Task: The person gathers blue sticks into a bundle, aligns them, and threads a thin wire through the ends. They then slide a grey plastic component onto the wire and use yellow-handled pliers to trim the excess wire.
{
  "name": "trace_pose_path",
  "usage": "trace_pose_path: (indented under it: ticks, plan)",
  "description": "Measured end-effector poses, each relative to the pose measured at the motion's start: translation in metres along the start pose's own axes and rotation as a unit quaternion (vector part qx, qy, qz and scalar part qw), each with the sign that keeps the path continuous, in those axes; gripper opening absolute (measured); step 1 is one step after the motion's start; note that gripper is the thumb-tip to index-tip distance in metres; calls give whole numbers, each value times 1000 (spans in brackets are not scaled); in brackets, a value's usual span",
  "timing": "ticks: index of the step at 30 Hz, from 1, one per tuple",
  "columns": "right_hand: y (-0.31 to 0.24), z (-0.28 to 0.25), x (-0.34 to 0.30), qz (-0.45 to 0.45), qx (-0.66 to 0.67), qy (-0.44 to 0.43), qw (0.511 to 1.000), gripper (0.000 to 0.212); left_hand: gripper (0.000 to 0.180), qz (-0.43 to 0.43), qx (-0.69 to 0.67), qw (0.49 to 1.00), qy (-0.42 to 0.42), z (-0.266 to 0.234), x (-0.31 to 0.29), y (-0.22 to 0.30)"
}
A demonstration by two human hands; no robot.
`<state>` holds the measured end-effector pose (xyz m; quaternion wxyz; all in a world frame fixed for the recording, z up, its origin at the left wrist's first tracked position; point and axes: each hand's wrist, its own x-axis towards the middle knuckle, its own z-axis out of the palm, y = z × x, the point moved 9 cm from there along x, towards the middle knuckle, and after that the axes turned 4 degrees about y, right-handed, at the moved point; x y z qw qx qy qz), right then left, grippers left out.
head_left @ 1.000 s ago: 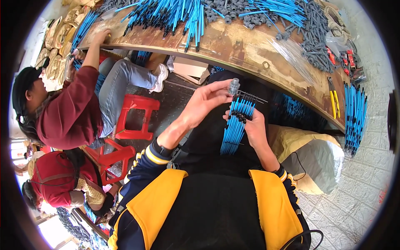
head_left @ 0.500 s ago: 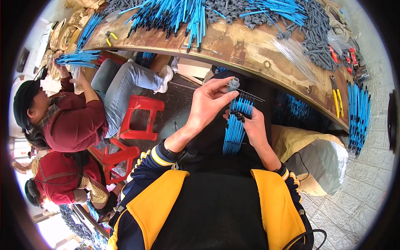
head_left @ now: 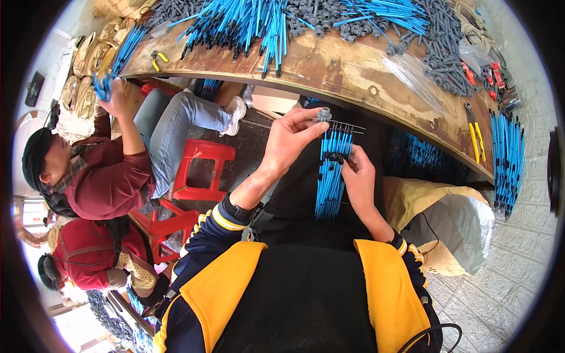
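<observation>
My left hand (head_left: 289, 140) pinches a small grey plastic fitting (head_left: 324, 114) between thumb and fingertips. Thin dark wires (head_left: 351, 126) stick out to the right from beside it. Below them hangs a row of thin blue rods (head_left: 331, 197) with black ends, their upper tips in line with the wires. At the right side of these rods is my right hand (head_left: 360, 176), its thumb and fingers closed at a black end (head_left: 335, 157) midway down. Its fingertips partly cover what they grip.
A worn wooden table (head_left: 347, 62) curves across the top, bearing blue rods (head_left: 235, 26), grey fittings (head_left: 444, 59) and yellow-handled pliers (head_left: 475, 135). Red stools (head_left: 203, 167) and two people (head_left: 106, 185) are at left. An open paper sack (head_left: 447, 229) stands at right.
The grey fitting and left hand have shifted slightly left. My right hand has moved from behind the rods to their right side, fingertips now showing. The upper co-worker's hand has risen with blue rods.
</observation>
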<state>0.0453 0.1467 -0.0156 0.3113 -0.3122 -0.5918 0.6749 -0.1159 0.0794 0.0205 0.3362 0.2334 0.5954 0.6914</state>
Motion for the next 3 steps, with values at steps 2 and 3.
trace_pose_path:
  ticks: [2, 3]
  plan:
    - [0, 1, 4, 22, -26, -24, 999, 20, 38, -18, -3, 1000, -8, 3, 0, 4]
    - [1, 1, 5, 31, -39, -35, 998, 21, 38, -16, -3, 1000, -9, 4, 0, 6]
